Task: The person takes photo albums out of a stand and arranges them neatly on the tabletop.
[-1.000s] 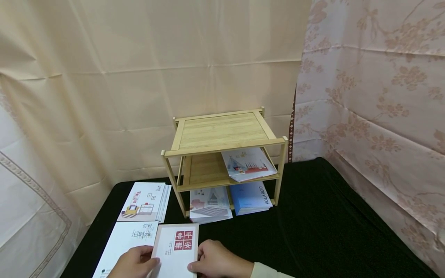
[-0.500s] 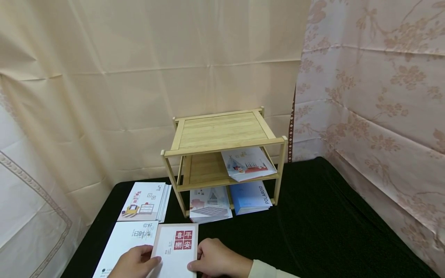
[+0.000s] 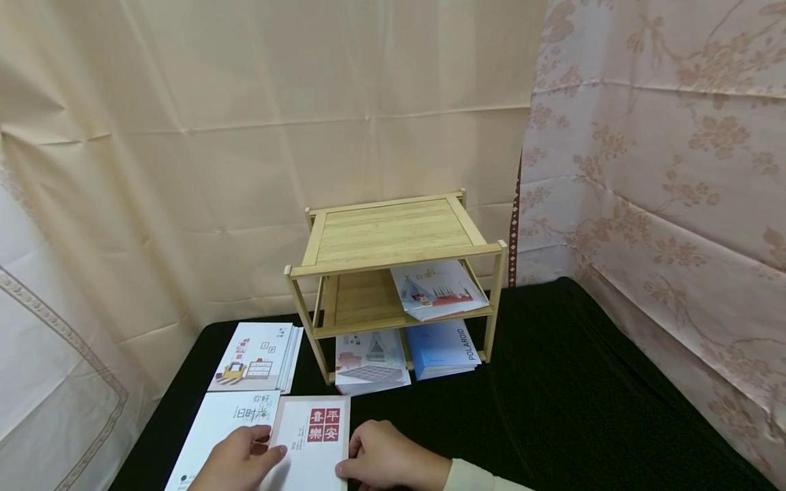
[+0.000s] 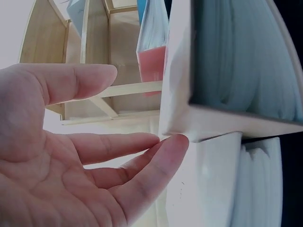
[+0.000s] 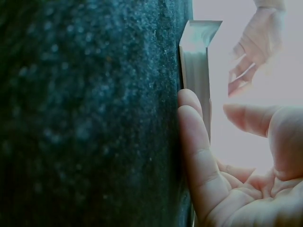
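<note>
A white photo album (image 3: 310, 464) with a block of red characters lies at the near edge in the head view. My left hand (image 3: 236, 460) is at its left side, the thumb over the cover and fingertips touching the spine edge. In the left wrist view those fingers are fairly straight and the thumb stands apart. My right hand (image 3: 396, 458) is at the album's right side. The right wrist view shows its fingers (image 5: 193, 127) along the page edges, with the thumb apart from the cover. A second white album (image 3: 224, 416) lies under and beside my left hand.
A wooden shelf rack (image 3: 393, 232) stands behind. Its middle shelf carries a white album (image 3: 439, 290); a grey-white album (image 3: 371, 361) and blue POLAROID albums (image 3: 443, 349) are at the bottom. More stacked albums (image 3: 254, 354) lie left on the black cloth (image 3: 571, 395).
My left fingers have lifted and spread slightly from the album. The right thumb has slid a little to the right along its edge. The album has hardly moved.
</note>
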`<move>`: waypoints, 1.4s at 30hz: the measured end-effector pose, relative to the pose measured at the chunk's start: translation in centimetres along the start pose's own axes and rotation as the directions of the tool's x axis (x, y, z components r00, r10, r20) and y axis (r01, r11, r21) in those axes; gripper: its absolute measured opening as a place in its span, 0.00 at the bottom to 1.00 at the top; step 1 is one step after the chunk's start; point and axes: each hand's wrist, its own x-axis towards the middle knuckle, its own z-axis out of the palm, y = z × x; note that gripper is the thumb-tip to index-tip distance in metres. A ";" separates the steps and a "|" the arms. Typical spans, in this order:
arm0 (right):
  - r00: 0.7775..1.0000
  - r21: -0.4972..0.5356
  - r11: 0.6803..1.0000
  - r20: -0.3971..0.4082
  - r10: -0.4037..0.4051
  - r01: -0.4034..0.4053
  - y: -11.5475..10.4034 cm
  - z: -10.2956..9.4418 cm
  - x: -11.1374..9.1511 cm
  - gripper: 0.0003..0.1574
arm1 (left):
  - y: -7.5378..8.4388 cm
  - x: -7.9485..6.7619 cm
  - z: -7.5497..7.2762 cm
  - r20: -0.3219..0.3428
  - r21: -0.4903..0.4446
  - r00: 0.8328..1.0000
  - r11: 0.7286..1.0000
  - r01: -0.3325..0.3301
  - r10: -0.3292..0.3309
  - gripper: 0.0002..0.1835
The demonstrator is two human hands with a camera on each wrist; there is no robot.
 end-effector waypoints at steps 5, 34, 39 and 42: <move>1.000 0.009 1.000 0.005 -0.015 0.015 0.2 -0.3 -0.2 0.09 | 0.6 -0.1 -0.2 -0.018 0.046 1.000 0.999 -0.023 0.024 0.41; 0.988 -0.019 0.988 -0.021 -0.156 0.156 -1.1 -5.0 -1.6 0.05 | 6.9 -1.0 -0.3 -0.171 0.010 0.943 0.957 -0.289 0.286 0.30; 0.982 -0.014 0.983 -0.043 -0.183 0.182 -1.3 -6.4 -2.0 0.04 | 8.3 -1.2 -0.5 -0.196 -0.037 0.930 0.945 -0.325 0.312 0.31; 0.978 -0.013 0.979 -0.058 -0.202 0.201 -1.4 -7.2 -2.2 0.05 | 9.1 -1.2 -0.6 -0.210 -0.076 0.922 0.934 -0.348 0.326 0.30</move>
